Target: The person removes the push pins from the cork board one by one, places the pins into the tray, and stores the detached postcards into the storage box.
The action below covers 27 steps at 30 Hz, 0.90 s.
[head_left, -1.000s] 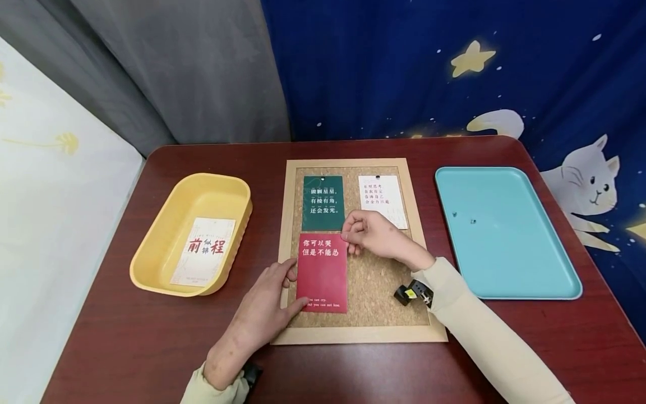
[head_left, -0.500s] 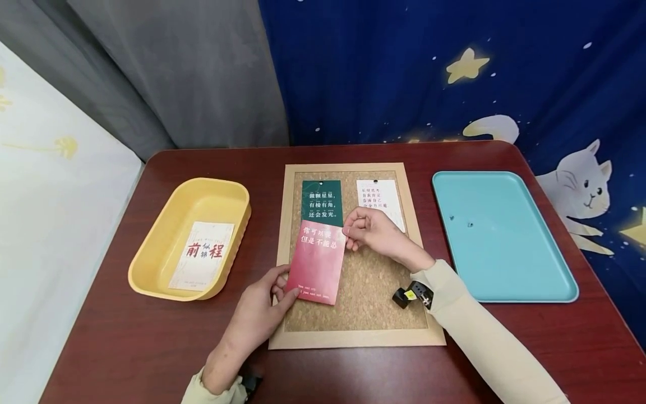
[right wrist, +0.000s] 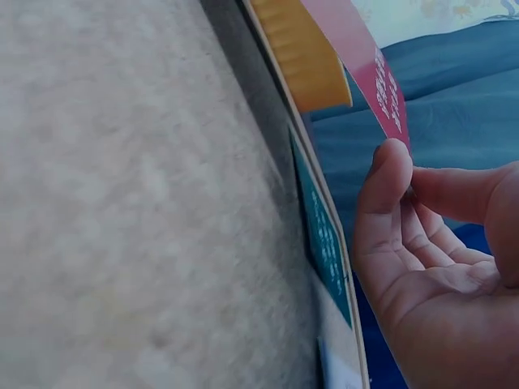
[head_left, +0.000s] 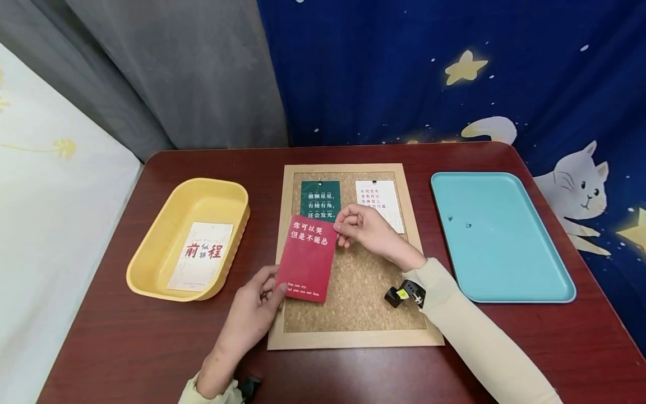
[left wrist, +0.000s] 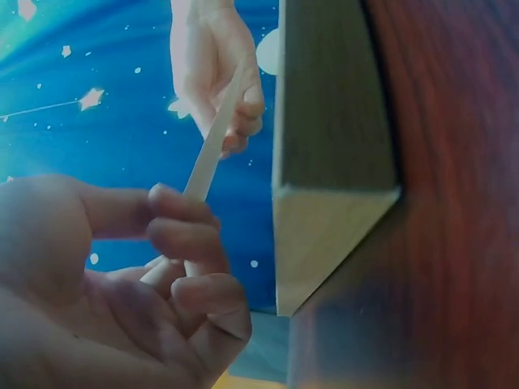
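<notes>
A red card (head_left: pixel 305 261) with white lettering is held tilted above the framed corkboard (head_left: pixel 373 306). My left hand (head_left: pixel 252 308) pinches its lower left corner, and my right hand (head_left: pixel 370 233) pinches the upper right one. From the left wrist, the card (left wrist: pixel 212 162) shows nearly edge-on, apart from the board's wooden frame (left wrist: pixel 336 235). In the right wrist view the thumb and forefinger of the right hand (right wrist: pixel 438 259) meet on the card's corner; a small dark spot between them is unclear. A green card (head_left: pixel 321 197), partly covered by the red one, and a white card (head_left: pixel 373 193) are fixed along the board's top.
To the left stands a yellow basket (head_left: pixel 151 264) with a white card (head_left: pixel 201 257) inside. A blue tray (head_left: pixel 510 241) on the right carries a couple of tiny pins (head_left: pixel 468 225). Everything lies on a dark red table (head_left: pixel 126 348).
Both hands have lifted the red card off the cork and shifted it up and left. It has turned slightly clockwise and now overlaps the green card's lower edge.
</notes>
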{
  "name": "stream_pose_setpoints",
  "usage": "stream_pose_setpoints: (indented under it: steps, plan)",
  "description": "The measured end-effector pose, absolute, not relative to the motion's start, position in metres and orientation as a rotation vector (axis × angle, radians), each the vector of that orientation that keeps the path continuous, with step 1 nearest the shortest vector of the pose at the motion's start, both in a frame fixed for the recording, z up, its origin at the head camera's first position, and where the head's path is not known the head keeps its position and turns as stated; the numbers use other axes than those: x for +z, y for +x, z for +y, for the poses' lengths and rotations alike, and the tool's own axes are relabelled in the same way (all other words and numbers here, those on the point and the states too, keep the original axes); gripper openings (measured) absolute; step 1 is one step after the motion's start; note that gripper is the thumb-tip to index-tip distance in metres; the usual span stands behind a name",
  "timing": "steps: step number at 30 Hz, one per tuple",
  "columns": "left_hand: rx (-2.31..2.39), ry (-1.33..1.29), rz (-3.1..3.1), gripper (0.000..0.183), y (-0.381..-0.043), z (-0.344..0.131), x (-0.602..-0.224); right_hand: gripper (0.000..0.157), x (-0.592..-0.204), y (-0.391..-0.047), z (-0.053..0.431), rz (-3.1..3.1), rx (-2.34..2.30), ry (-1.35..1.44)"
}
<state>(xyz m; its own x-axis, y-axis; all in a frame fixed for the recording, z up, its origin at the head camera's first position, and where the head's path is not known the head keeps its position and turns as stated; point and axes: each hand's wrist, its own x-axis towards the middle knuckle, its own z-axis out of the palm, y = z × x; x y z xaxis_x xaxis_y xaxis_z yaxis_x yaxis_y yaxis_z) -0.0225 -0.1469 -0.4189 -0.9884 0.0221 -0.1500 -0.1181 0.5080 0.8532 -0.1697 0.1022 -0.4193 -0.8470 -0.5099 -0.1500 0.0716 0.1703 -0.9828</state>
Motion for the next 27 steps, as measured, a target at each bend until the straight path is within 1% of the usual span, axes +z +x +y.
stream_pose_setpoints:
  steps: [7, 16, 27]
  plan:
    - [1.632, -0.184, 2.559, 0.026, -0.021, -0.149, -0.418, 0.011, -0.413, -0.174, 0.093, 1.995, -1.781, -0.447]
    - [1.829, -0.241, 2.595, 0.026, -0.021, -0.152, -0.414, 0.016, -0.408, -0.176, 0.084, 2.045, -1.775, -0.498]
    - [2.095, -0.416, 2.53, 0.033, -0.014, -0.159, -0.405, 0.016, -0.401, -0.177, 0.058, 1.984, -1.816, -0.564]
